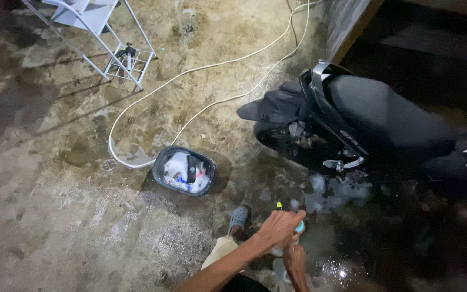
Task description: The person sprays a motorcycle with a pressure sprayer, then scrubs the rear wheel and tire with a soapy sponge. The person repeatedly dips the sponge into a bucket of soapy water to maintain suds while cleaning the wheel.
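My left hand [279,227] reaches in from the lower left and is closed around the top of a small spray bottle [300,227] with a light blue neck and a yellow tip. Just below it, my right hand [295,263] grips the bottle's pale lower part. Both hands are low over the wet concrete floor, a short way in front of a black scooter [374,116]. The bottle is mostly hidden by my fingers.
A dark basin [160,167] with cloths and bottles sits left of the scooter. A white hose [190,73] loops across the floor. A white metal rack [112,32] stands at the top left. Soap foam [328,192] lies beside the scooter. My foot in a grey slipper [239,217] is near the hands.
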